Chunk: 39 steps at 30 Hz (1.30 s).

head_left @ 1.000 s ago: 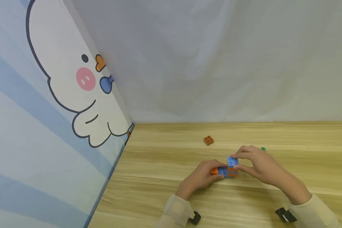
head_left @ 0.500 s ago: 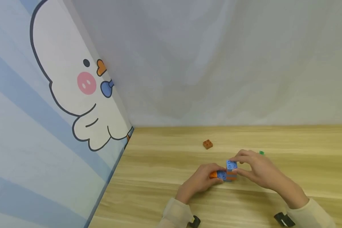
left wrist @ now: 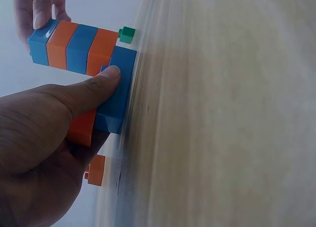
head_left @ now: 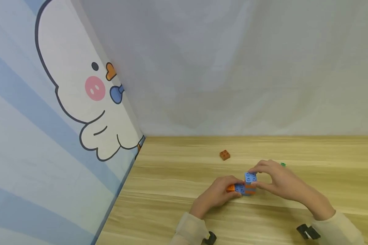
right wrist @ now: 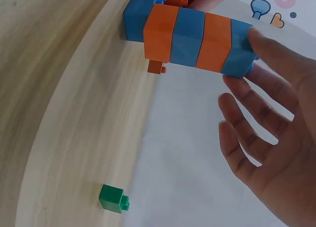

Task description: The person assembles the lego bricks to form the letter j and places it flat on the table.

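Observation:
In the head view, my left hand [head_left: 216, 192] holds a long blue brick [left wrist: 121, 89] low over the table, thumb on its side. An orange brick [left wrist: 81, 128] on that blue brick's near end is partly covered by the same hand. At the other end rises a tower of alternating orange and blue bricks [right wrist: 187, 37]. My right hand [head_left: 277, 180] pinches the tower's top blue brick [head_left: 250, 177] between thumb and fingers. Its other fingers are spread apart in the right wrist view. Whether the tower is fully pressed onto the long brick I cannot tell.
A loose brown-orange brick [head_left: 225, 155] lies farther back on the wooden table [head_left: 165, 204]. A small green brick [right wrist: 112, 198] lies beyond my right hand. A pale curtain [head_left: 233, 68] hangs behind the table, and a cartoon-printed panel [head_left: 64, 85] stands at the left.
The head view has shifted slightly. Both hands keep their holds on the joined bricks, with no clear movement of the bricks between them.

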{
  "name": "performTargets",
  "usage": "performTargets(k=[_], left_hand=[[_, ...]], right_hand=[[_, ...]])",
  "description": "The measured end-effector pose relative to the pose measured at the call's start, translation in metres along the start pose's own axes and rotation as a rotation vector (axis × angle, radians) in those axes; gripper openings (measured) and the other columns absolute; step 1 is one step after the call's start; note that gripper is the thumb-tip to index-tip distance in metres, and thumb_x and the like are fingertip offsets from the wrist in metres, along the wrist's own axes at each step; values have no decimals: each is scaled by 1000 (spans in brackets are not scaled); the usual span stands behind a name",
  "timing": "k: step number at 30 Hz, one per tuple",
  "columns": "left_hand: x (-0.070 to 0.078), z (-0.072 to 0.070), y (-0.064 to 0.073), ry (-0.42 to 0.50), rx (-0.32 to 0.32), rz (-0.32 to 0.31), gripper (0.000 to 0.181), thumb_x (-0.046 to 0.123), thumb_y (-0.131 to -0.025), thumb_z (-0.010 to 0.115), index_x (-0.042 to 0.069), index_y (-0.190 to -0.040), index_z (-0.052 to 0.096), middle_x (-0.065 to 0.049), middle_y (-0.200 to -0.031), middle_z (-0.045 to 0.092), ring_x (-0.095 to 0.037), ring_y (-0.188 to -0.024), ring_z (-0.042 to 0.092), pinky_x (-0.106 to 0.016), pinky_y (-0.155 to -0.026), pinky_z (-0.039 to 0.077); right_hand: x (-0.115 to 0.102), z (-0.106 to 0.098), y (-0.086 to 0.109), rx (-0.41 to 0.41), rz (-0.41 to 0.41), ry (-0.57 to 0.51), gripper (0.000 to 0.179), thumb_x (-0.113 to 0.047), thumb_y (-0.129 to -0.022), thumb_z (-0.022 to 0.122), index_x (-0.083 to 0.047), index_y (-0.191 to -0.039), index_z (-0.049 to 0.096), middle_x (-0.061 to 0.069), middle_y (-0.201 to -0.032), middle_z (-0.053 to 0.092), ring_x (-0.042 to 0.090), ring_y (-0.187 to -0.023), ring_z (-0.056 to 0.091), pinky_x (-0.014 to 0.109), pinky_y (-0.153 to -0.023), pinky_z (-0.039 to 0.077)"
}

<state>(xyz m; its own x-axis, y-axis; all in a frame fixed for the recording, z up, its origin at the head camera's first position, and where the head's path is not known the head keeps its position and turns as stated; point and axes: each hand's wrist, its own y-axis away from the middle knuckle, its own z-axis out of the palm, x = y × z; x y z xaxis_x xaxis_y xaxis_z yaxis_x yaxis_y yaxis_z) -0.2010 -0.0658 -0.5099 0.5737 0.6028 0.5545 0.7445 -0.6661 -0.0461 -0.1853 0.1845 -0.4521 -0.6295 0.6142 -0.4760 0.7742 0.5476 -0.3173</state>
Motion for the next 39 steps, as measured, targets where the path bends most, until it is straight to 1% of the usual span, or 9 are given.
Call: performTargets(k=[4, 7, 10, 14, 19, 22, 28, 34, 39], left_hand=[[0, -1, 0, -2, -2, 8, 43, 27, -99, 67, 15, -140, 61, -2, -132, 70, -7, -113, 65, -14, -93, 49], [0, -1, 0, -14, 1, 17, 43, 27, -98, 68, 15, -139, 62, -2, -131, 70, -7, -113, 66, -14, -94, 49], [-1, 0, 0, -14, 3, 17, 43, 27, -98, 68, 15, -139, 62, -1, -132, 71, -7, -116, 65, -15, -96, 49], [-3, 1, 0, 1, 0, 22, 43, 27, -98, 68, 15, -139, 62, -1, -132, 70, -8, -117, 65, -15, -97, 49], [-3, 2, -1, -3, -7, 19, 42, 28, -99, 66, 16, -139, 62, 0, -133, 70, -7, -119, 65, -16, -100, 49], [-3, 1, -1, -7, -10, 5, 42, 29, -99, 66, 18, -140, 62, 0, -134, 70, -7, -120, 64, -17, -101, 49], [-2, 0, 0, -15, -5, 18, 42, 29, -99, 66, 18, -139, 62, 1, -135, 69, -6, -121, 64, -18, -103, 48], [-4, -1, -1, -36, -10, 14, 43, 33, -100, 65, 20, -140, 62, 3, -135, 69, -4, -120, 63, -16, -103, 48], [-4, -2, -2, -28, -15, 11, 43, 34, -100, 64, 20, -141, 61, 3, -137, 67, -5, -122, 63, -17, -105, 47]], right_hand=[[0, -3, -4, -27, 41, -20, 22, -32, -97, 70, -23, -116, 74, -14, -108, 70, 15, -99, 65, 33, -80, 55], [2, -3, -6, -42, 75, -27, 24, -33, -100, 66, -19, -118, 74, -9, -111, 72, 18, -103, 67, 37, -82, 56], [5, -5, -9, -44, 98, -35, 26, -33, -101, 64, -16, -119, 73, -5, -112, 72, 21, -106, 68, 41, -85, 57], [13, -5, -12, -32, 111, -47, 25, -31, -102, 64, -16, -119, 73, -4, -111, 72, 21, -104, 68, 42, -83, 56], [28, -1, -20, -21, 112, -44, 23, -28, -102, 63, -15, -118, 74, -4, -110, 73, 21, -103, 68, 44, -83, 57], [38, 4, -27, -38, 111, -38, 25, -28, -103, 63, -13, -119, 74, -2, -112, 74, 22, -102, 68, 47, -84, 57], [56, 19, -41, -67, 110, -35, 28, -27, -102, 63, -7, -120, 72, 3, -111, 74, 22, -100, 68, 49, -85, 57], [61, 28, -57, -109, 92, -55, 29, -25, -102, 63, -4, -122, 70, 11, -115, 73, 26, -101, 68, 49, -86, 57], [66, 34, -69, -117, 72, -51, 31, -24, -102, 64, -3, -124, 69, 13, -118, 71, 29, -102, 68, 51, -86, 58]])
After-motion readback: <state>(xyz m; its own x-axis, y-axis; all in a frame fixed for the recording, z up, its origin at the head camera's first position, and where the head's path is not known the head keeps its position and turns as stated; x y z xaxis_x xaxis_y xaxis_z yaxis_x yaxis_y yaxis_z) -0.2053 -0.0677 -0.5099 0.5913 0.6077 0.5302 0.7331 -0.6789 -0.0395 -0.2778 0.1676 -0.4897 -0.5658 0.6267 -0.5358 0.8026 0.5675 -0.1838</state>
